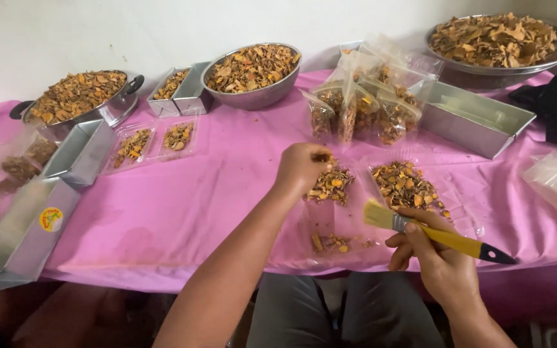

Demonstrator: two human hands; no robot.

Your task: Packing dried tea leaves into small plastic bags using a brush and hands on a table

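Your left hand [301, 169] is closed around a pinch of dried orange-brown root slices, resting on the small heap of the same slices [331, 185] that lies on a clear plastic sheet on the pink-covered tabletop [195, 206]. Your right hand [436, 258] grips the yellow-handled flat paintbrush with pale bristles [433, 233], fingers wrapped round the handle, the bristles pointing toward your left hand and held just above the cloth.

Just beyond your right hand sits a second, fuller heap of slices on clear plastic [406, 185]; near your wrists a few loose crumbs [336, 242] lie scattered. Beyond your left hand stands a cluster of filled clear bags [362, 106], so some packing looks done. Much seems left: a steel bowl [253, 74], a handled steel pot [78, 96] and a wide steel tray [494, 42], all far beyond your hands, are heaped full. Two small clear trays [156, 140] to the left of your left hand are only partly filled.
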